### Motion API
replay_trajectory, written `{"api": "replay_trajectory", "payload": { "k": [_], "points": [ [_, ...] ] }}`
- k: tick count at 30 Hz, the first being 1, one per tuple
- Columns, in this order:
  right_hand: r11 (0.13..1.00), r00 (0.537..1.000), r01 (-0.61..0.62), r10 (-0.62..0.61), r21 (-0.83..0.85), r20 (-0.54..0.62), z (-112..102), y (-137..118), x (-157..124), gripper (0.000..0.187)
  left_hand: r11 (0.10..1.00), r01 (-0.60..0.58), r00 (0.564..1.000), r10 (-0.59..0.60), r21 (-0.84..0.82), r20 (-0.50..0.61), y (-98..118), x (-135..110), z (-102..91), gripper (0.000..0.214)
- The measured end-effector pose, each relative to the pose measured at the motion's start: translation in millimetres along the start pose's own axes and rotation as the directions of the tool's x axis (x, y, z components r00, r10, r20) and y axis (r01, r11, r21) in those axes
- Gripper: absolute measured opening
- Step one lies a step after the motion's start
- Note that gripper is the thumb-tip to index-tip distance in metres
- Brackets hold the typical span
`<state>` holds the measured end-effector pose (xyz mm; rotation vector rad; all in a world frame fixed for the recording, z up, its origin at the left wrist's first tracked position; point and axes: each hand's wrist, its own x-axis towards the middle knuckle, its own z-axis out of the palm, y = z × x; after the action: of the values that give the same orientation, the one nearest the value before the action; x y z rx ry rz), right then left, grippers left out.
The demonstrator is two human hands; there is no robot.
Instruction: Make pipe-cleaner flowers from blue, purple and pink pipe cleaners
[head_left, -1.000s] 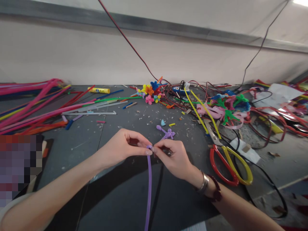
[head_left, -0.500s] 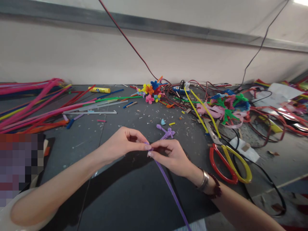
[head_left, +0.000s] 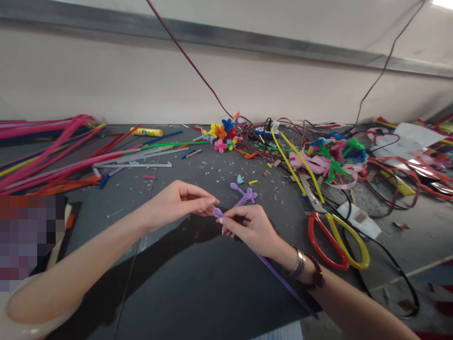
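Right fingers (head_left: 226, 223) pinch the purple pipe cleaner (head_left: 283, 283), its axis running toward 4 o'clock; empty left fingers (head_left: 211, 201) hover just off its tip at 10 o'clock.

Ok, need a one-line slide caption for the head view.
Right hand pinches a purple pipe cleaner; left hand hovers just apart from it.

We note the purple pipe cleaner (head_left: 287, 284) has swung round: no longer hanging straight down, it now runs low and off to the right beneath the right hand (head_left: 249, 230). The left hand (head_left: 173, 205) has drawn back and up, its fingertips now just apart from the bent tip (head_left: 217, 212)
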<state>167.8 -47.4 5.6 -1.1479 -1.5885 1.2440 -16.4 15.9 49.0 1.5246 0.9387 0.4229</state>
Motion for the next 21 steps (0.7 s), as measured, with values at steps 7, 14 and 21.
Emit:
{"api": "replay_trajectory", "payload": {
  "k": [7, 14, 21],
  "points": [
    [0.994, 0.998, -0.063, 0.061, 0.091, 0.025, 0.6, -1.7, 1.3, 0.017, 0.98, 0.004, 1.0, -0.001, 0.199, -0.016, 4.3, -5.0, 11.5, 0.02],
    [0.976, 0.987, -0.115, 0.091, 0.183, 0.135, -4.0, 1.9, 4.9, 0.021, 0.993, -0.071, 0.997, 0.074, 0.091, -0.02, -3.7, -1.2, 15.5, 0.011],
    [0.974, 0.982, -0.149, 0.126, 0.168, 0.144, -3.9, 5.5, 6.2, 0.024, 0.996, -0.051, 0.998, 0.049, 0.072, 0.033, -12.8, 2.8, 8.8, 0.015]
  ]
}}
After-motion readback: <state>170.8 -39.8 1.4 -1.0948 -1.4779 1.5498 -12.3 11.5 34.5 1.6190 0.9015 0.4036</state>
